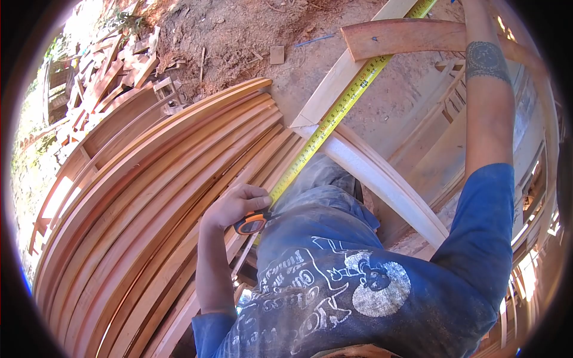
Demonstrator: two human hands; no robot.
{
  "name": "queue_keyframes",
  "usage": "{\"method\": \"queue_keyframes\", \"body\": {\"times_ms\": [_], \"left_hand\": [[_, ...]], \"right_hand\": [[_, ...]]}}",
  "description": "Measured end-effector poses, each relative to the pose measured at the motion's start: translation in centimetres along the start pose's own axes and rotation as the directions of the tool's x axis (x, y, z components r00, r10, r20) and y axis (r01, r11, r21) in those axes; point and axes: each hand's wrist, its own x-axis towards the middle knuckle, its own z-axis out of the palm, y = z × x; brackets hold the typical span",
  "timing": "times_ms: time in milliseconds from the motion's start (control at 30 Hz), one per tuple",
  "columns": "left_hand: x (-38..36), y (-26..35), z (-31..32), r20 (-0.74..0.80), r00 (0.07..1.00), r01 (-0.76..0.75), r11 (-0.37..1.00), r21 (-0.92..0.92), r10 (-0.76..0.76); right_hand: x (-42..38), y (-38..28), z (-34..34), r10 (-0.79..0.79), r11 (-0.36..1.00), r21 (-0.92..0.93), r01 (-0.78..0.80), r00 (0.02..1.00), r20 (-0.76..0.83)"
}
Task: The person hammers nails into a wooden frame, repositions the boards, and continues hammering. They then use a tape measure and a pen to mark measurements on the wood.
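Observation:
My left hand [243, 203] is closed around the tape measure [252, 224], which has an orange and black case. Its yellow blade [325, 128] is pulled out and runs diagonally up to the top edge, along a pale straight board [327, 89]. A curved wooden piece [412, 37] lies across the board and the blade. My right arm reaches far up, and only part of my right hand [474, 7] shows at the top edge. Its fingers are mostly cut off, with a small bit of blue beside them.
Several long curved wooden pieces [161, 179] lie stacked on the left. A pale beam [382, 179] slants down to the right beside my legs. Scrap wood [113, 71] is heaped at the upper left, on bare earth [239, 36]. More timber [430, 134] lies at the right.

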Motion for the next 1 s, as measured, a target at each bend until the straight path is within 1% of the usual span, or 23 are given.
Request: {"method": "queue_keyframes", "body": {"times_ms": [167, 667, 700, 767, 833, 900, 967, 1000], "left_hand": [[0.0, 0.4, -0.2, 0.036, 0.999, 0.012, 1.000, -0.022, -0.012], [0.2, 0.2, -0.2, 0.042, 0.999, 0.010, 0.997, -0.075, -0.007], [0.0, -0.2, -0.1, 0.028, 0.999, 0.027, 0.999, -0.044, -0.026], [0.1, -0.3, -0.3, 0.001, 1.000, 0.009, 0.999, 0.047, -0.009], [0.1, -0.1, -0.4, 0.010, 1.000, -0.020, 0.997, 0.074, 0.019], [0.0, -0.1, -0.1, -0.010, 0.999, 0.033, 0.999, -0.016, -0.033], [-0.1, -0.2, -0.1, -0.011, 0.999, 0.043, 0.998, -0.048, -0.044], [0.0, -0.4, -0.1, -0.031, 0.998, 0.061, 0.998, -0.024, -0.061]], "right_hand": [[0.0, -0.2, -0.1, 0.001, 1.000, -0.003, -0.001, 1.000, -0.002], [0.2, -0.5, 0.0, 0.010, 1.000, -0.018, -0.010, 1.000, -0.015], [0.5, -0.5, 0.0, 0.010, 1.000, -0.020, -0.010, 1.000, -0.017], [2.1, -1.2, -0.1, -0.004, 0.999, -0.037, 0.002, 0.999, -0.043], [4.0, -1.8, -0.2, -0.010, 0.997, -0.074, 0.003, 0.995, -0.099], [6.7, 0.0, -0.1, -0.001, 0.990, -0.136, -0.022, 0.987, -0.162], [11.0, 3.4, -0.3, -0.015, 0.970, -0.242, -0.035, 0.979, -0.201], [11.8, 4.5, -0.6, -0.037, 0.965, -0.259, -0.023, 0.974, -0.224]]}}
